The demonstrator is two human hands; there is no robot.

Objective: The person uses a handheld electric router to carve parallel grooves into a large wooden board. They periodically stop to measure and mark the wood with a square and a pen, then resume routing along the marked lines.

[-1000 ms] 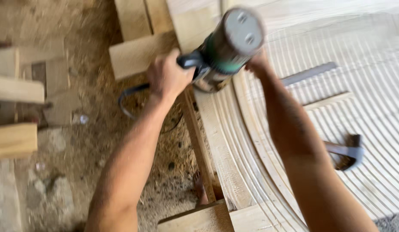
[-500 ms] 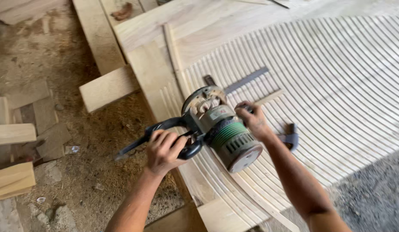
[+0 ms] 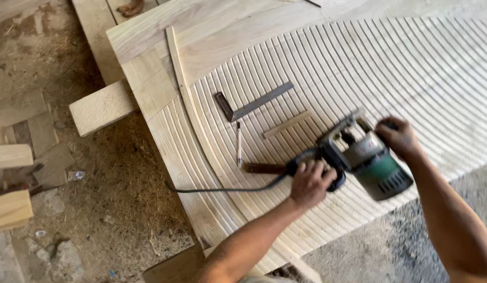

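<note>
Sawdust and dirt cover the floor [image 3: 112,178] beneath me, with offcut wood blocks [image 3: 12,209] lying well off past the left edge of the big fluted wood panel [image 3: 369,63] I am bent over.

My left fingers [image 3: 312,170] are clenched over the black side handle of the electric router [image 3: 369,160], knuckles up, thumb side toward the machine. My right fingers [image 3: 389,131] are wrapped on the opposite handle at the far side of the green motor body, so the tool sits between my two hands, tilted and resting on the panel near its lower edge. Its black power cord [image 3: 222,189] trails left from under my left hand [image 3: 310,183], across the grooves and off toward the panel's left edge.

As I judge it, most of the work is done: curved parallel grooves run across nearly the whole visible face, from the lower edge up to the thin curved guide strip [image 3: 180,78]. Beyond that strip the upper left corner is plain, smooth board; whether it is meant to stay so I cannot tell.

Both forearms come in from the bottom of the view, the left one straight up to its handle, the right one [image 3: 453,220] angled in from the lower right with the wrist bent.

Just above the router lie a steel try square [image 3: 248,107], a pencil [image 3: 239,141], a small flat wood strip [image 3: 288,124] and a dark bar [image 3: 264,168] touching the router's left end.
</note>
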